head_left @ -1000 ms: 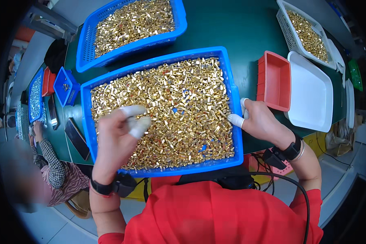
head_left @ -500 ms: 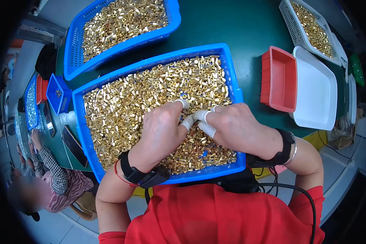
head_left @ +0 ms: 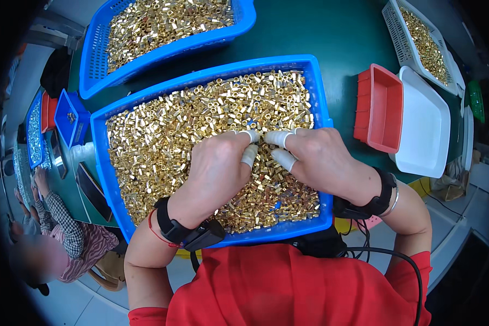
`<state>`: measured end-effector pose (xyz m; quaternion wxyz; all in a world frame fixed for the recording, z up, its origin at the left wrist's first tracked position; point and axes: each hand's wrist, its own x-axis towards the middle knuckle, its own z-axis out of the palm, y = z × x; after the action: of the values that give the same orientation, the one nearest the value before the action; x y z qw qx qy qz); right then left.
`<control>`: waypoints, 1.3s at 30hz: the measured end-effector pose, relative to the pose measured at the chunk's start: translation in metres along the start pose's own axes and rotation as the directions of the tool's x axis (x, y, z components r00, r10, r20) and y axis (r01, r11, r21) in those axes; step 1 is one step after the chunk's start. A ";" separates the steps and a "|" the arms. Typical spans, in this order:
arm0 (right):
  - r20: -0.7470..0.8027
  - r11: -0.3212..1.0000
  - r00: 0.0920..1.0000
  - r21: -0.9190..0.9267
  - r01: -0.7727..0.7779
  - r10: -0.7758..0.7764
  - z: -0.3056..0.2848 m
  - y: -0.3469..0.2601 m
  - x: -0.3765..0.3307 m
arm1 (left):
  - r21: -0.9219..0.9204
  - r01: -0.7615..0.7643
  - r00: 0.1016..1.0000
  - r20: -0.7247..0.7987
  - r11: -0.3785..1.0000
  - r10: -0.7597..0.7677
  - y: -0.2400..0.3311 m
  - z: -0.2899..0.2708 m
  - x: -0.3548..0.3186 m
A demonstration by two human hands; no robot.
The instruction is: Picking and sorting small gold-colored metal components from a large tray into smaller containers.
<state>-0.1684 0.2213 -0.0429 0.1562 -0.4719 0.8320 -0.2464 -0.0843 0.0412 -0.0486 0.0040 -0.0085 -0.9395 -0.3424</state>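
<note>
A big blue tray (head_left: 107, 163) in front of me is heaped with small brass hex parts (head_left: 163, 141). Both hands rest on the pile near its middle. My left hand (head_left: 217, 168) and my right hand (head_left: 320, 157) meet fingertip to fingertip, with white finger cots on several fingers. The fingertips pinch together among the brass parts; what sits between them is too small to make out. Black wrist straps sit on both wrists.
A second blue tray (head_left: 92, 70) of brass parts lies behind. On the right stand a red bin (head_left: 383, 108), a white tray (head_left: 426, 125) and a white basket (head_left: 418, 38) of brass parts. A small blue box (head_left: 70, 117) and another seated person (head_left: 60, 233) are at left.
One second ago my hands were apart, the right at the tray's right rim. They have come together over the middle of the pile and stayed there, fingertips touching.
</note>
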 end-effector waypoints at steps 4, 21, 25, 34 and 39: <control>0.016 0.998 1.000 -0.068 -0.002 0.003 0.002 -0.001 0.004 | -0.030 0.119 0.988 0.102 0.992 -0.115 0.003 -0.004 0.002; 0.049 0.999 0.998 -0.033 0.027 -0.025 0.004 0.000 0.016 | -0.007 0.042 0.993 0.113 0.999 -0.041 -0.003 -0.007 0.006; 0.057 1.000 0.998 0.022 -0.016 0.015 -0.001 0.002 0.013 | -0.006 0.032 0.990 0.137 0.999 -0.031 -0.003 -0.010 0.006; 0.080 0.773 0.978 0.601 -0.203 0.194 -0.032 0.004 -0.004 | -0.821 0.451 0.892 0.401 0.351 -0.207 -0.014 -0.025 0.013; 0.040 0.975 0.986 0.144 -0.168 0.163 -0.020 -0.001 -0.007 | -0.285 0.211 0.975 0.136 0.935 -0.178 0.005 -0.002 0.005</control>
<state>-0.1737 0.2320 -0.0258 0.2221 -0.3916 0.8457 -0.2864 -0.0888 0.0436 -0.0443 -0.0820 0.0657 -0.8724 -0.4774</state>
